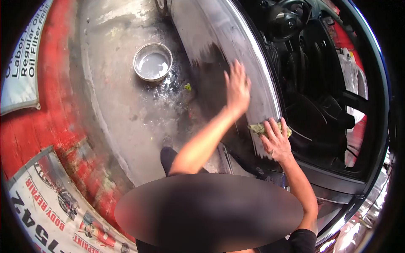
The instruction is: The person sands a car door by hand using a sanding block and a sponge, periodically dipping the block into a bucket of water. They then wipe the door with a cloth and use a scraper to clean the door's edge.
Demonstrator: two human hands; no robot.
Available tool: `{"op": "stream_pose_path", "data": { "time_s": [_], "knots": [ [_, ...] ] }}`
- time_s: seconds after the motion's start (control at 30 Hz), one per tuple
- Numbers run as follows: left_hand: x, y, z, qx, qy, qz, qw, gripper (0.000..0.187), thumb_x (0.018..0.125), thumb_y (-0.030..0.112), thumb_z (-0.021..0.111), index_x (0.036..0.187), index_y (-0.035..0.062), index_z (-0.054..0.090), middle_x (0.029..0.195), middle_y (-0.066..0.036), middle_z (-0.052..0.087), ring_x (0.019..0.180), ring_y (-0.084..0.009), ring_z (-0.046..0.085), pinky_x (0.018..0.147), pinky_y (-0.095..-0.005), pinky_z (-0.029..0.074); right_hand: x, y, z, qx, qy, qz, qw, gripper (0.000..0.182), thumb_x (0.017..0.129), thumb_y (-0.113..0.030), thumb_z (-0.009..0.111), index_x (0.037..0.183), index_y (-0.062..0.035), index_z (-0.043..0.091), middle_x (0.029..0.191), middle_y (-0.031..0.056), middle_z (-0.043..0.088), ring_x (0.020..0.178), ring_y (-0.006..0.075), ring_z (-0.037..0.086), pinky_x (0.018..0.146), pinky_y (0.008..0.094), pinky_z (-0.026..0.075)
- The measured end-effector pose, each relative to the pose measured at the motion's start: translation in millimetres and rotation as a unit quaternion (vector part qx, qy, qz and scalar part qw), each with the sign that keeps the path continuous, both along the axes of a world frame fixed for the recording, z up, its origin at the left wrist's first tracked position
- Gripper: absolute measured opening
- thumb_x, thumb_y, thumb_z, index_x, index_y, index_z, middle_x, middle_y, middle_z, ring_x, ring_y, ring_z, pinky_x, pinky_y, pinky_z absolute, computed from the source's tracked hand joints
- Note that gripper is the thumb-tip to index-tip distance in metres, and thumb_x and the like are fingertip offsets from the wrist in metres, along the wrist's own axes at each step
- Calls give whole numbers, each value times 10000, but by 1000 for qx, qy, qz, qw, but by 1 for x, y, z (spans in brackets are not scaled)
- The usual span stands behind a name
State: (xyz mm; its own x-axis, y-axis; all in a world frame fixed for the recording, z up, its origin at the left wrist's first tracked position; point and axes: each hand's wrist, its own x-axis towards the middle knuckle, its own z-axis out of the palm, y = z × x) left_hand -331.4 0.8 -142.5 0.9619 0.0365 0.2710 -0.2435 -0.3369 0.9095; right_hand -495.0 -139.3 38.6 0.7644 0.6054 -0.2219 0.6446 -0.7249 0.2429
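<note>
**Two hands on a wet car door**

The person leans over the black car door (219,76), whose window is down so the seats and steering wheel (291,19) show beyond the sill. The left hand (237,89) is spread flat, fingers apart, palm against the door's outer skin; it grips nothing and looks planted there as a brace while the body bends in. The panel around it is streaked pale and grey, as if wet or soapy.

The right hand (275,141) lies nearer the person, at the top edge of the door, pressed down with fingers loosely curled on a yellow-green rag (258,127). The rag is bunched under the fingertips and pokes out past them on either side, pinned to the sill rather than lifted.

Beyond the left hand, well apart on the wet concrete floor (122,109), stands a metal basin (152,62) of cloudy water. A small green scrap (187,87) lies between basin and door.
</note>
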Motion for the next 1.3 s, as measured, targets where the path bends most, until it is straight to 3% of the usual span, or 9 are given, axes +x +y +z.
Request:
{"op": "stream_pose_path", "data": {
  "time_s": [0.07,0.27,0.4,0.53,0.67,0.77,0.93,1.17,1.3],
  "knots": [
    [-79,-17,2,-96,35,-62,993,641,1116,275,521,1675,14,347,1780,-220,228,1658,-415,177,1309,-667,108,1,2,2,2,18,-11,1000,272,801,-232,707,1059,-147,709,1433,186,612,1442,402,523,1259,722,272],
    [115,40,4,-51,31,16,998,575,1153,306,433,1621,-27,421,1749,-210,315,1630,-398,265,1325,-612,131,1,3,3,-10,-3,3,1000,261,808,-241,708,1053,-152,719,1431,185,616,1440,404,525,1262,714,273],
    [21,14,14,-2,-15,3,1000,601,1120,251,500,1605,-90,404,1746,-266,284,1636,-426,238,1314,-636,151,1,4,4,-4,7,-3,1000,242,808,-231,713,1036,-151,710,1419,186,624,1429,406,535,1258,710,283],
    [-56,0,-3,-12,-48,-89,995,627,1080,243,590,1628,-14,429,1747,-229,315,1630,-429,262,1317,-625,175,2,4,4,3,2,5,1000,243,803,-226,714,1031,-144,709,1404,184,629,1423,405,539,1247,716,297],
    [120,24,11,-93,-52,17,994,563,1111,250,539,1605,-6,457,1744,-196,335,1618,-435,275,1320,-593,199,0,3,1,8,14,-6,1000,291,741,-195,762,1019,-136,700,1436,195,612,1450,421,516,1256,729,267],
    [135,18,24,-100,-17,60,993,557,1121,240,512,1599,-39,444,1750,-211,310,1621,-445,251,1322,-586,191,2,4,7,-7,10,-4,1000,278,786,-236,720,1049,-145,719,1428,183,611,1438,406,523,1252,721,286],
    [-73,-15,9,-101,-9,-60,993,633,1085,199,584,1647,-10,378,1762,-241,261,1640,-466,195,1312,-641,182,0,0,3,3,19,-2,1000,289,761,-220,752,1039,-144,721,1439,196,607,1453,419,511,1263,722,260],
    [126,31,11,-120,-16,26,992,566,1131,280,494,1607,-23,449,1742,-218,322,1621,-421,274,1326,-548,212,2,-1,-2,2,1,-2,1000,258,792,-200,763,1038,-140,711,1466,184,602,1466,420,500,1267,718,253],
    [96,64,16,-235,61,-78,967,538,1138,290,474,1573,-26,494,1721,-203,375,1615,-389,304,1324,-461,242,3,8,9,-25,8,13,1000,212,864,-242,726,1063,-168,729,1518,150,583,1488,396,483,1273,704,266]
  ]
}}
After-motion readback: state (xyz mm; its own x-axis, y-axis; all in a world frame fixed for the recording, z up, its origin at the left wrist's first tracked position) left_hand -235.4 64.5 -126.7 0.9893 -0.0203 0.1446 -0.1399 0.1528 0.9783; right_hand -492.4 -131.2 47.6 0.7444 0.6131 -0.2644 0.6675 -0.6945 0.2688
